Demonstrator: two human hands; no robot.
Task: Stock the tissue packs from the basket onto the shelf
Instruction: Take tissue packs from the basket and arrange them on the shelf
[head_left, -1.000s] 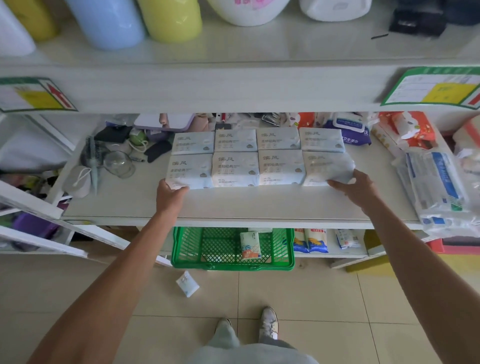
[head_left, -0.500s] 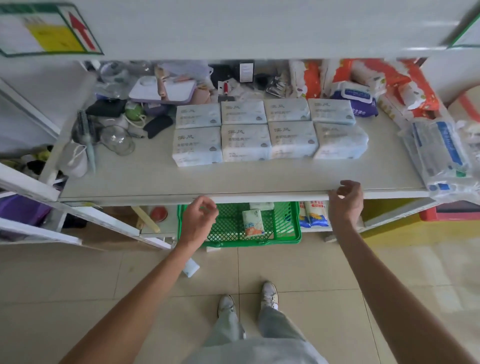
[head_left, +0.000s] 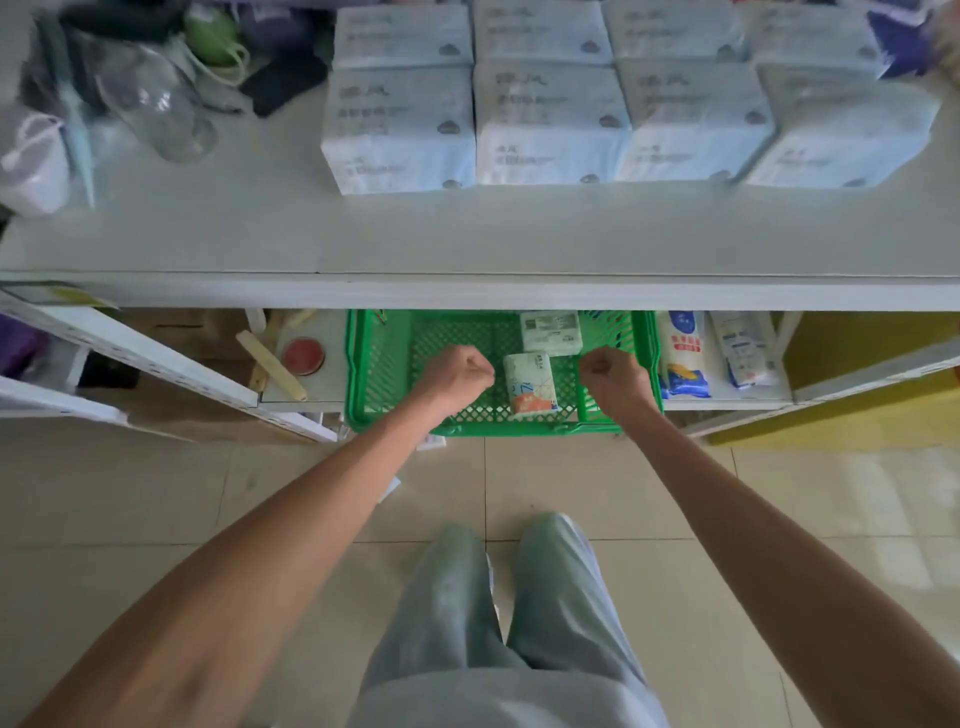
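Tissue packs (head_left: 550, 122): print unreadable | left hand (head_left: 460, 376), right hand (head_left: 613, 379): curled, empty

Eight pale-blue tissue packs (head_left: 550, 124) sit in two rows on the shelf (head_left: 467, 244); two small packs (head_left: 531, 382) lie in the green basket (head_left: 379, 364).

Blue tissue packs (head_left: 399, 127) on shelf (head_left: 467, 244): grey print w/ small cloud logo at corner, two big Chinese chars on top face, too blurred to read. Same print repeated on all packs, both rows. White pack in green basket (head_left: 374, 364): barcode-type label (head_left: 550, 332), text too small. Orange-patterned pack (head_left: 530, 382): no legible words. Blue-white bag (head_left: 683, 353) right of basket: round logo, Chinese print, unreadable.
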